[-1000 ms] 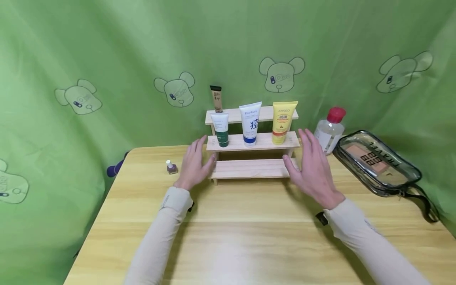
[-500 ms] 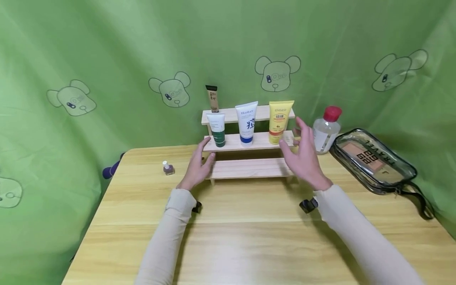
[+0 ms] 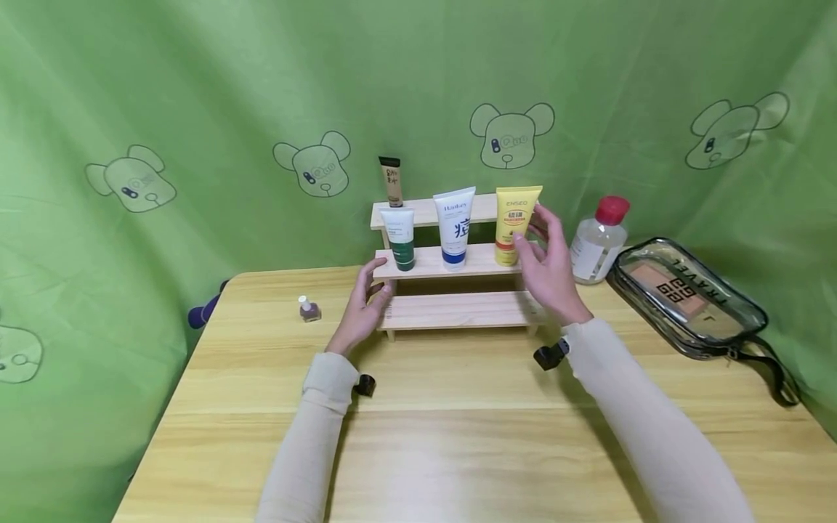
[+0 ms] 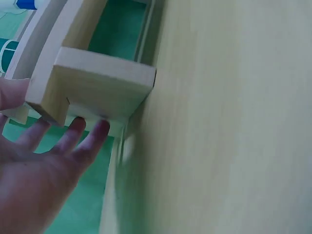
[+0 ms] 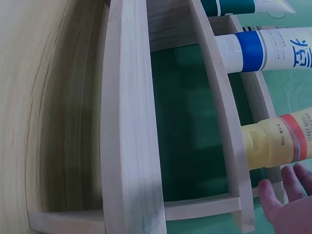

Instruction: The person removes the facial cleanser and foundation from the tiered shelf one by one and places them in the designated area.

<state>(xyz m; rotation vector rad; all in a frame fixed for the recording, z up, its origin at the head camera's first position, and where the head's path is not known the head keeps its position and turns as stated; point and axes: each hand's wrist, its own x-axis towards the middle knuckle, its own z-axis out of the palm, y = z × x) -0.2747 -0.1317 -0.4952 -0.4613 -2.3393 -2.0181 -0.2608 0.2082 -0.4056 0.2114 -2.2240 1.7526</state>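
A three-tier wooden rack (image 3: 458,311) stands near the back of the table. Its middle shelf bears a green-and-white tube (image 3: 400,240), a blue-and-white tube (image 3: 454,226) and a yellow tube (image 3: 516,218), all upright. A small brown tube (image 3: 392,183) with a black end stands on the top shelf. My left hand (image 3: 361,309) is at the rack's left end, fingers extended around the shelf ends; firm contact is hard to judge. Beside the yellow tube is my right hand (image 3: 552,272), its thumb overlapping the tube in the head view; the right wrist view shows fingertips (image 5: 265,187) slightly apart from it.
A nail polish bottle (image 3: 309,309) stands left of the rack. To the right are a clear bottle (image 3: 596,250) with a red cap and a clear travel pouch (image 3: 689,290). A green curtain (image 3: 418,87) hangs behind the table.
My right hand has moved left from beside the rack's right end to the yellow tube. The left hand has come closer to the rack's left end. The tubes keep their places.
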